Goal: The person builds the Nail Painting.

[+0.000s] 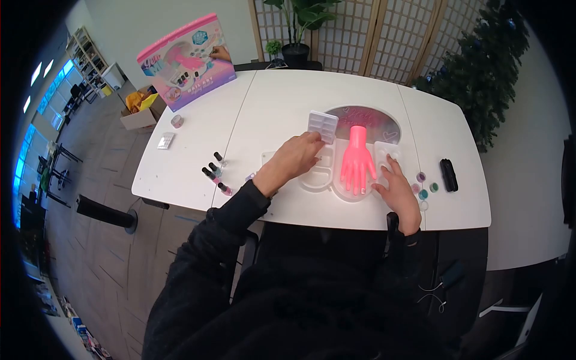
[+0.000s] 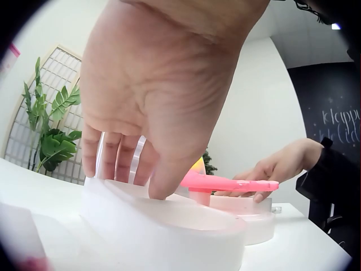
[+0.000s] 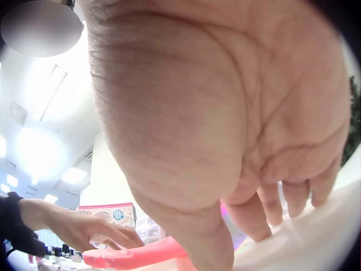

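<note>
My left hand (image 1: 297,155) reaches down into the left side of a white molded tray (image 2: 163,237), fingers pointing down and thumb low at the rim. At its fingertips it holds a small white compartment box (image 1: 323,125), tilted upright with its cells showing; the grip is partly hidden. A pink model hand (image 1: 358,162) lies palm down along the tray's middle, fingers toward me. My right hand (image 1: 398,192) rests with spread fingers on the tray's right side, thumb close to the model hand. Behind stands a curved mirror (image 1: 375,123) with pink lettering.
Several small polish bottles (image 1: 211,171) lie left of the tray. Small colored pots (image 1: 423,194) and a black case (image 1: 449,175) lie to the right. A nail art box (image 1: 189,66) stands at the back left, near a small jar (image 1: 177,121) and a packet (image 1: 166,140).
</note>
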Demonstrator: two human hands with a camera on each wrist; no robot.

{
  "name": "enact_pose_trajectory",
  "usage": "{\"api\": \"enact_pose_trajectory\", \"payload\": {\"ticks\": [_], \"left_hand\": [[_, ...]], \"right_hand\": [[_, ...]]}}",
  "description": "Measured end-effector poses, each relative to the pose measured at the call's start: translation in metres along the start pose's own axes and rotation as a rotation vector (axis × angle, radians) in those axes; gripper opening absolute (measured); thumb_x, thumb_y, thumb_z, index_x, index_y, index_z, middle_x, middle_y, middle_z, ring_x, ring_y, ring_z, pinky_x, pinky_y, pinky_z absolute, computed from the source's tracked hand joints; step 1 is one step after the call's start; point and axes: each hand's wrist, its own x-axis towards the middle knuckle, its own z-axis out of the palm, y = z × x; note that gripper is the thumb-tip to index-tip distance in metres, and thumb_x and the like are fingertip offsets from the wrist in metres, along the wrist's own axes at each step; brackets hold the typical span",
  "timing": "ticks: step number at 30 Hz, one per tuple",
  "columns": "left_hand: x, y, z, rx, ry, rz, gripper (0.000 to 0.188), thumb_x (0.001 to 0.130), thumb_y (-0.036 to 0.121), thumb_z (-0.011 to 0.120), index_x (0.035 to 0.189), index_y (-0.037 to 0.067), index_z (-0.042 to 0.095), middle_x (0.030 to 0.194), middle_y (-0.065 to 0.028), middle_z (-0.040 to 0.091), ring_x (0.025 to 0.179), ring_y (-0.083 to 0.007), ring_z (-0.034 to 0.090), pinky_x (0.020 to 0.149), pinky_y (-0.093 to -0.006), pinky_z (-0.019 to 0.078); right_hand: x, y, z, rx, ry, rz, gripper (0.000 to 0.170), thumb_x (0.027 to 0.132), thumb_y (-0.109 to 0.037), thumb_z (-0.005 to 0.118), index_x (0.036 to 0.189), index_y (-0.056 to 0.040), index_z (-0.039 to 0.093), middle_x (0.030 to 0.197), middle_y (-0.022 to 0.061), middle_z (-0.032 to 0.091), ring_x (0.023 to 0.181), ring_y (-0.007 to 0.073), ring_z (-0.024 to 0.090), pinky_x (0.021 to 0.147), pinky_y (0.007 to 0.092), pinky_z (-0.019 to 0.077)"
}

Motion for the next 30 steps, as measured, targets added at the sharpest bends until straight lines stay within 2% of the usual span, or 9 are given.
{"api": "enact_pose_trajectory", "payload": {"ticks": [6,8,9,11,14,17,20,24,30], "left_hand": [[-0.006,0.000,-0.009,-0.090,0.022,-0.001,0.044,0.083,0.002,0.075,0.126,0.004,0.066,0.129,-0.0143,0.067,0.114,-0.0332,0.066,0.093,-0.0393,0.0565],[0.000,0.000,-0.021,-0.119,0.186,-0.225,0.041,0.086,0.004,0.074,0.127,0.006,0.067,0.126,-0.0131,0.068,0.107,-0.0320,0.069,0.090,-0.0399,0.0589],[0.004,-0.002,-0.023,-0.114,0.190,-0.220,0.041,0.086,0.004,0.074,0.127,0.006,0.067,0.126,-0.0131,0.068,0.107,-0.0320,0.069,0.090,-0.0399,0.0589],[0.008,-0.005,-0.027,-0.243,0.553,-0.178,0.037,0.089,0.005,0.074,0.126,0.007,0.067,0.116,-0.0136,0.070,0.097,-0.0310,0.071,0.082,-0.0403,0.0599],[0.015,0.003,-0.032,-0.300,0.679,-0.115,0.035,0.092,0.006,0.074,0.125,0.003,0.065,0.098,-0.0149,0.071,0.087,-0.0314,0.072,0.076,-0.0388,0.0590],[0.025,-0.012,-0.019,-0.350,0.451,-0.231,0.037,0.092,0.006,0.076,0.125,0.001,0.062,0.080,-0.0157,0.068,0.082,-0.0323,0.071,0.072,-0.0381,0.0575],[0.026,-0.012,-0.014,-0.354,0.473,-0.282,0.041,0.092,0.010,0.078,0.126,0.000,0.058,0.074,-0.0169,0.064,0.075,-0.0327,0.071,0.069,-0.0393,0.0561],[0.029,-0.009,-0.020,-0.304,0.421,-0.389,0.044,0.091,0.013,0.080,0.125,0.000,0.056,0.072,-0.0171,0.064,0.071,-0.0331,0.069,0.066,-0.0411,0.0542],[0.034,-0.021,-0.013,-0.333,0.416,-0.343,0.049,0.089,0.011,0.081,0.130,0.000,0.054,0.078,-0.0171,0.065,0.072,-0.0334,0.070,0.065,-0.0416,0.0545]], "right_hand": [[-0.001,0.003,0.004,-0.003,0.044,-0.030,0.060,0.089,-0.016,0.078,0.139,0.0108,0.057,0.167,0.0206,0.032,0.152,0.0389,0.037,0.119,0.0406,0.0400],[-0.002,0.002,0.004,-0.029,0.043,-0.018,0.060,0.089,-0.015,0.078,0.139,0.0109,0.057,0.167,0.0204,0.033,0.152,0.0387,0.037,0.119,0.0407,0.0401],[-0.001,0.001,0.004,-0.053,0.030,-0.003,0.060,0.089,-0.015,0.078,0.139,0.0110,0.057,0.167,0.0202,0.033,0.152,0.0386,0.037,0.119,0.0407,0.0403],[0.000,-0.001,0.001,-0.050,0.027,0.002,0.060,0.089,-0.015,0.078,0.139,0.0112,0.057,0.167,0.0202,0.033,0.152,0.0387,0.037,0.119,0.0410,0.0402],[0.000,-0.003,-0.001,-0.035,0.010,0.005,0.059,0.089,-0.015,0.078,0.138,0.0115,0.057,0.167,0.0199,0.033,0.152,0.0386,0.037,0.119,0.0414,0.0404],[0.000,0.001,0.002,-0.030,0.026,-0.016,0.059,0.089,-0.014,0.078,0.138,0.0114,0.058,0.167,0.0194,0.033,0.151,0.0384,0.037,0.118,0.0415,0.0412],[-0.001,0.007,0.005,-0.031,0.050,-0.033,0.059,0.089,-0.014,0.078,0.138,0.0112,0.058,0.167,0.0188,0.033,0.152,0.0379,0.037,0.118,0.0413,0.0414],[0.000,-0.002,-0.003,0.009,-0.011,0.008,0.058,0.090,-0.014,0.077,0.138,0.0102,0.056,0.168,0.0213,0.031,0.154,0.0397,0.031,0.122,0.0428,0.0383],[-0.001,0.004,0.004,-0.004,0.046,-0.029,0.060,0.089,-0.014,0.078,0.139,0.0110,0.057,0.167,0.0191,0.033,0.152,0.0378,0.036,0.119,0.0405,0.0392]]}}
